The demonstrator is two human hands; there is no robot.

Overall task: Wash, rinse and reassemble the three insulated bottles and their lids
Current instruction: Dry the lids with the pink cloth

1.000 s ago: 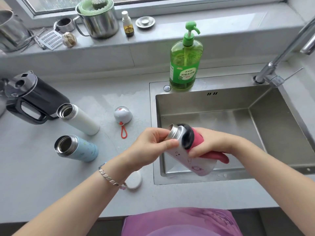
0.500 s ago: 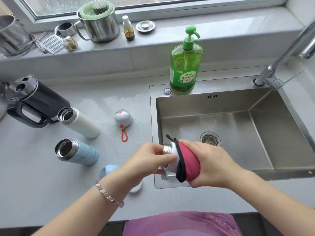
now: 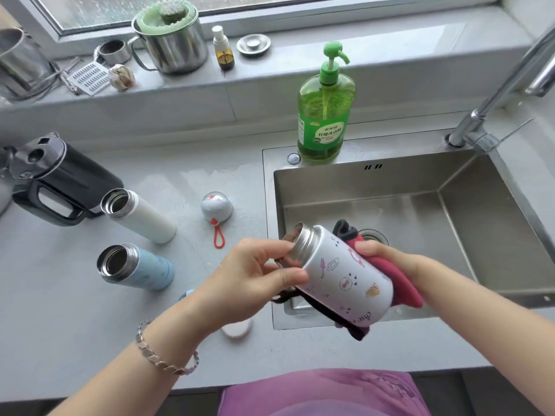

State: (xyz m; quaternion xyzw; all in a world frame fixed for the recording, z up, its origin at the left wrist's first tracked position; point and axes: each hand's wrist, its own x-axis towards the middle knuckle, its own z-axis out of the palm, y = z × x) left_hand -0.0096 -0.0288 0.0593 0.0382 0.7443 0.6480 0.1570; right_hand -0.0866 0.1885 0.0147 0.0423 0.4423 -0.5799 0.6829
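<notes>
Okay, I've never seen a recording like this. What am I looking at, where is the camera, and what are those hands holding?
There is no machine: these are a person's two bare hands. The camera sits on the person's head and looks forward and down, so the arms come in from the bottom. The left hand grips the neck of a printed bottle over the front edge of the sink; the right hand holds a red cloth against its side. On the counter are a white bottle and a blue bottle, both without lids, a round lid with a red loop and a black kettle. A green soap bottle stands behind the sink.
</notes>
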